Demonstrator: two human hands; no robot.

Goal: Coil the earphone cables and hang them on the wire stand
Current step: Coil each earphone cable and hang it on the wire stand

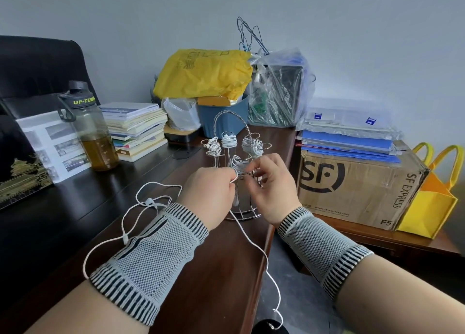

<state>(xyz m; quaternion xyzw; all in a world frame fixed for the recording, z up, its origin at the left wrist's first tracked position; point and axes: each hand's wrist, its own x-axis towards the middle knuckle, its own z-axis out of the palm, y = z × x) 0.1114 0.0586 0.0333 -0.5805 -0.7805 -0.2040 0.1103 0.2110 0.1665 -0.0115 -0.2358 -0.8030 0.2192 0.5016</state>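
A chrome wire stand [232, 122] with an arched handle stands on the dark wooden desk [201, 270]. Three white earphone coils [229, 140] hang on its upper loops. A fourth, partly wound coil [239, 166] sits on the front loop, between my hands. My left hand [207, 195] pinches the white earphone cable [249, 235] just left of that coil. My right hand [270, 185] is curled next to the coil, fingertips at the cable. The loose cable runs down off the desk edge, and an earbud [149, 201] with more cable lies on the desk to the left.
A water bottle [93, 132] and a stack of books [136, 130] stand at the left. A yellow bag [203, 73], a blue bin [224, 118] and plastic bags sit behind the stand. A cardboard box [357, 185] is at the right.
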